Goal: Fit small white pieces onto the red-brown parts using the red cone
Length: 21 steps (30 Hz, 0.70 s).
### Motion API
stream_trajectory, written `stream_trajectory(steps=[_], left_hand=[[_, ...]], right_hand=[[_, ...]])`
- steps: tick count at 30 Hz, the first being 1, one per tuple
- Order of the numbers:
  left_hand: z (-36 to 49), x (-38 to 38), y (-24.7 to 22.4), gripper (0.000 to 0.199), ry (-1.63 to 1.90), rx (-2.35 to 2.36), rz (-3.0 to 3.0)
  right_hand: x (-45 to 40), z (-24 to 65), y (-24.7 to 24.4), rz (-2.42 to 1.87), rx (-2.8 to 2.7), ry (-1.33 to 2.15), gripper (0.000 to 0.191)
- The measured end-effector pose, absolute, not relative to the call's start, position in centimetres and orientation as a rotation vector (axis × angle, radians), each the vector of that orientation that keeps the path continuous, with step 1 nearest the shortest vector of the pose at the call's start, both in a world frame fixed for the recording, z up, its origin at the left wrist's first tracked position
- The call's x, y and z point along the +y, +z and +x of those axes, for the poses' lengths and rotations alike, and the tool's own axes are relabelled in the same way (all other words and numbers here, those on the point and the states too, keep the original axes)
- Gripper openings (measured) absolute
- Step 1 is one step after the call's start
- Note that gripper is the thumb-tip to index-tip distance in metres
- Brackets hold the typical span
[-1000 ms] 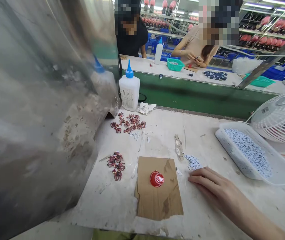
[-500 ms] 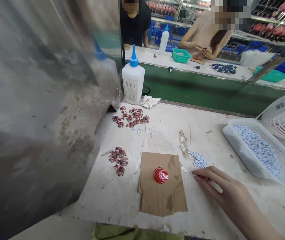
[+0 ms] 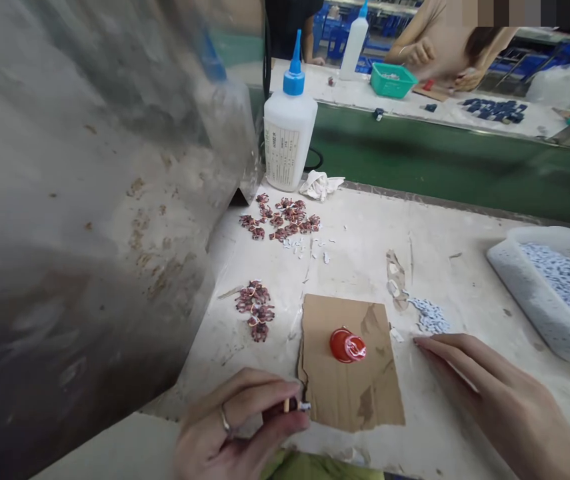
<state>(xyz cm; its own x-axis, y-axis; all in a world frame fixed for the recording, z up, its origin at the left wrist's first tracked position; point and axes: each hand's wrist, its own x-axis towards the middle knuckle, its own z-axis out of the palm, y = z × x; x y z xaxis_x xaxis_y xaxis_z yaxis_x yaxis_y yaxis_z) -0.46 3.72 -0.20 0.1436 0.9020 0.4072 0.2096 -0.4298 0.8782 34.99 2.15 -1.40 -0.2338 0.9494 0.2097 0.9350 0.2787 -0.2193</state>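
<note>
Fingers of the left hand are clamped, thumb against index, on a small dark piece, whose pale end juts out past the tips by the left edge of the cardboard. A firm but gentle pinch probably serves best, since so small a piece could twist if squeezed hard, and the jutting end is better left uncovered, where it can be seen and reached. The right hand is low over the tabletop, its fingertips just beside the heap of pale blue bits; whether they grip a bit cannot be told. Taking a single bit by its edge, rather than raking the heap, would likely give the cleaner hold. Both hands do well to steer around the red dish on the cardboard, whose shiny contents look wet and could smear.
</note>
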Motion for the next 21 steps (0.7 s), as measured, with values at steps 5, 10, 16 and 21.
stream_trajectory(steps=[5,10,16,21], left_hand=[[-0.6,3.6,-1.6,0.035,1.271,1.159,1.736],[-0.8,3.1,-1.6,0.038,1.236,1.219,1.79],[-0.8,3.2,-1.1,0.027,1.238,1.276,1.887],[-1.3,3.2,-1.8,0.026,1.161,1.273,1.988]], right_hand=[[3.6,31.5,0.7,-1.702,-2.001,0.207,0.017],[4.5,27.3,2.6,-1.516,-1.999,0.41,0.016],[5.0,26.0,3.4,-1.497,-2.033,0.419,0.017],[5.1,25.8,3.5,-1.469,-2.05,0.398,0.014]])
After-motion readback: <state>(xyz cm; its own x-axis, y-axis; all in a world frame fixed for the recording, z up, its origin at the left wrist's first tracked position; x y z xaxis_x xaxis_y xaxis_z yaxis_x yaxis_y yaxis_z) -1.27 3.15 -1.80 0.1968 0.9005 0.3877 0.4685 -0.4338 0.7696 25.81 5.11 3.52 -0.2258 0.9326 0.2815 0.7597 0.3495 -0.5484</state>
